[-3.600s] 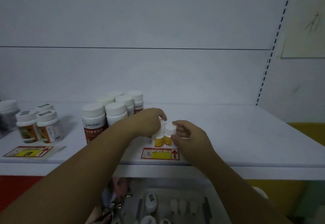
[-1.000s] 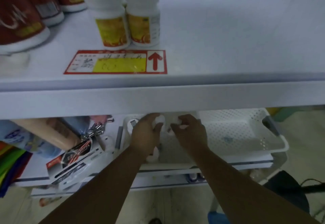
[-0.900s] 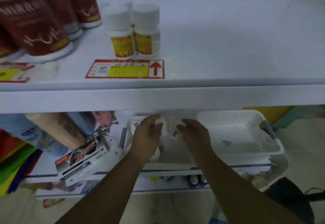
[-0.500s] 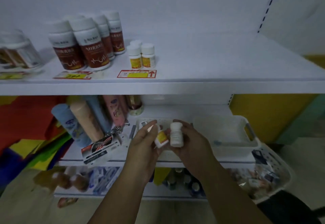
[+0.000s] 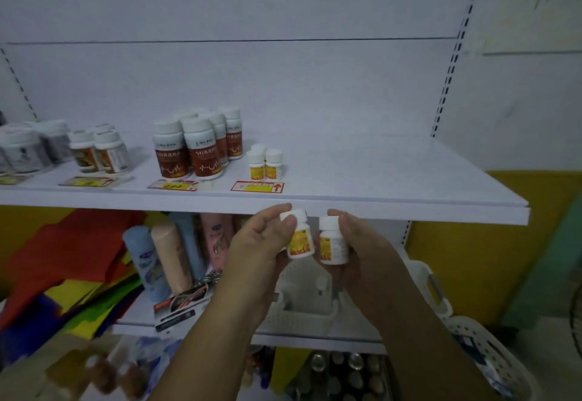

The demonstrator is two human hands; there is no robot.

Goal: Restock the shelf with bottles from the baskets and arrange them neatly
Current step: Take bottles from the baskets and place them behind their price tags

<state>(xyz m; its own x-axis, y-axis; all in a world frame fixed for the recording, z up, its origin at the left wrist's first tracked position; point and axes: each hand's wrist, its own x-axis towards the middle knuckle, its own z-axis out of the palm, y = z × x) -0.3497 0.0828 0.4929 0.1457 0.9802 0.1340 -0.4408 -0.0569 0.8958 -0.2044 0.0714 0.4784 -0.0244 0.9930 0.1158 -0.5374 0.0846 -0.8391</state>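
I'm gripping one bottle (image 5: pixel 300 241) in my left hand (image 5: pixel 261 252), a second bottle (image 5: pixel 333 246) in my right hand (image 5: pixel 367 254) — few are standing shelved, more waiting in the basket (image 5: pixel 302 317).

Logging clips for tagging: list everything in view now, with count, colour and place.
small shelf bottles: three visible, white with yellow labels, upper shelf behind a tag
tall bottles: at least four, brown labels, white caps, left of those
squat bottles: at least two, white caps, further left
jars: at least two, greyish, far left
price tags: at least three, red and yellow, shelf front
upper shelf: one, white
tubes: several, blue, peach, pink, lower shelf
white baskets: at least two, perforated, lower shelf and lower right
left-hand bottle: one, white, yellow label, in front of shelf edge
right-hand bottle: one, same, beside it
left hand: grips the left-hand bottle
right hand: grips the right-hand bottle
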